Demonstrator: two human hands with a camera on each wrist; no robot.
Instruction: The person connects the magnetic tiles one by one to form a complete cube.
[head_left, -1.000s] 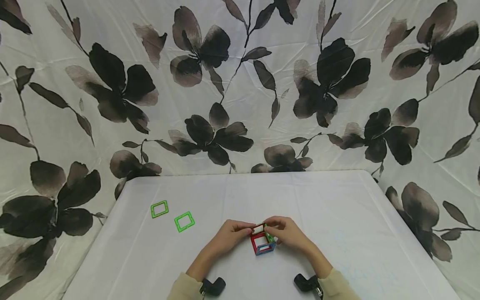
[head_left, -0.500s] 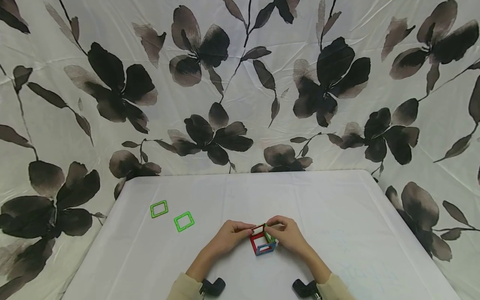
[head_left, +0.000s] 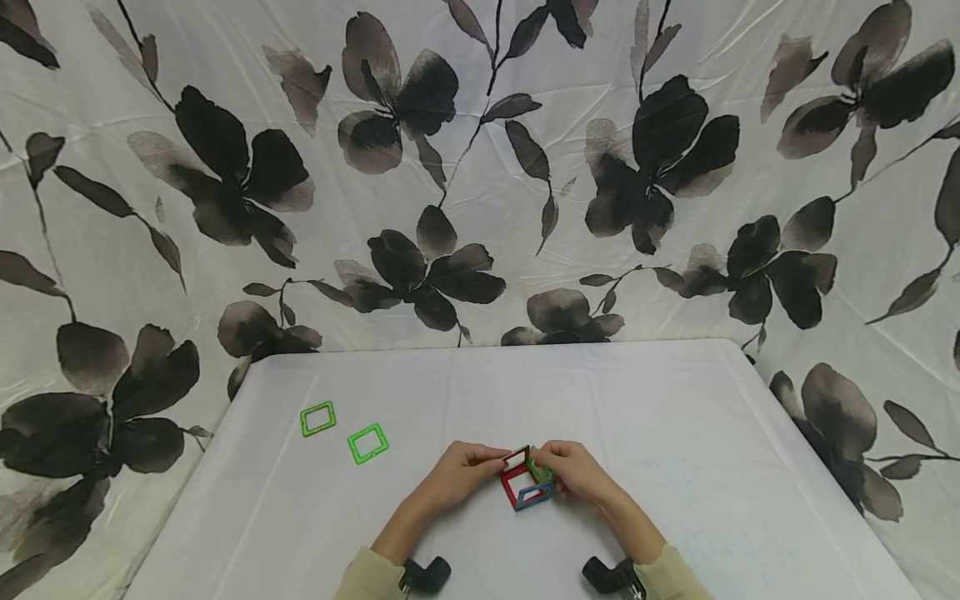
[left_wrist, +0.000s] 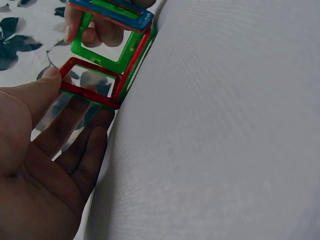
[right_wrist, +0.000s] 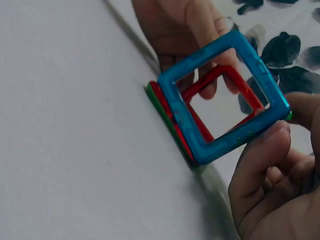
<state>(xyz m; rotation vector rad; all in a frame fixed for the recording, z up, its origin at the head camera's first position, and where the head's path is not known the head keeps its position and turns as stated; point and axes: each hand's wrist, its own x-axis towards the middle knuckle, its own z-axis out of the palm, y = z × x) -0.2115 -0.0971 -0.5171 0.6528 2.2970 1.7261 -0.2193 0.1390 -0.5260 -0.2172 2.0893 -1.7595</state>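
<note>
Square magnetic tiles form a small open structure near the table's front. Its red base tile (head_left: 507, 488) lies flat, apparently over a green one. My left hand (head_left: 459, 475) pinches the upright red tile (left_wrist: 90, 95) at the back, with the thumb on one side and fingers behind. At the right, my right hand (head_left: 585, 475) grips the upper part of the green side tile (left_wrist: 97, 59) between thumb and fingers. A blue tile (right_wrist: 179, 117) leans up along the front side, untouched in the right wrist view except near one corner by the right fingertips.
Two loose green tiles lie apart on the left of the white table: one farther back (head_left: 318, 430), one nearer (head_left: 355, 450). Behind the table's far edge hangs a floral cloth (head_left: 480, 183). Black wrist cameras sit at both cuffs, the left camera (head_left: 427, 575) and right camera (head_left: 609, 575).
My right hand has shifted slightly down, its fingers now closer over the green side tile, which shows more. The left hand keeps its pinch on the red tile, almost still.
</note>
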